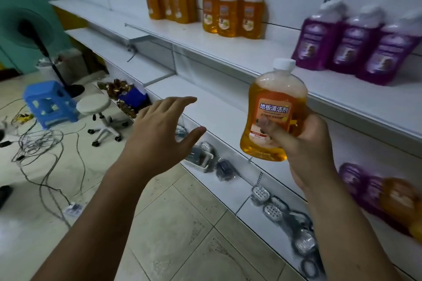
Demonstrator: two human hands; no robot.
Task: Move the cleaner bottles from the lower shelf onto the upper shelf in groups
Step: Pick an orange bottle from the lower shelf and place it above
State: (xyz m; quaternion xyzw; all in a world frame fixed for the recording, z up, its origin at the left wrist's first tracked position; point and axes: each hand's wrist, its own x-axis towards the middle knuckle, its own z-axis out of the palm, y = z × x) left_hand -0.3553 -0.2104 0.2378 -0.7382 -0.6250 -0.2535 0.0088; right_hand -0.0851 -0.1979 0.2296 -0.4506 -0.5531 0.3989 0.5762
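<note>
The right hand (306, 143) grips an orange cleaner bottle (274, 112) round its lower half, thumb across the front of the label and fingers curled behind. The bottle stands nearly upright in the air, white cap on top, just in front of the front edge of the upper shelf (228, 45) and above the lower shelf (217, 102).

The left hand (164, 130) hovers to the left of the bottle, apart from it. Its fingers are spread wide and it holds nothing, palm down over the front edge of the lower shelf.

On the upper shelf three groups stand along the back wall. Black-capped orange bottles (170, 0) are toward the left end, white-capped orange bottles (233, 13) stand just beside them, and purple bottles (356, 45) are farther right, nearer the front edge. At the right end of the lower shelf, below the gripping hand's wrist, more purple bottles (363, 185) and an orange one (399, 198) show only as a blur.

Soap dishes (269, 207) lie along the bottom shelf. On the tiled floor (182, 223) to the left are a blue stool (49, 102), a white round stool (96, 107) and loose cables (38, 143).
</note>
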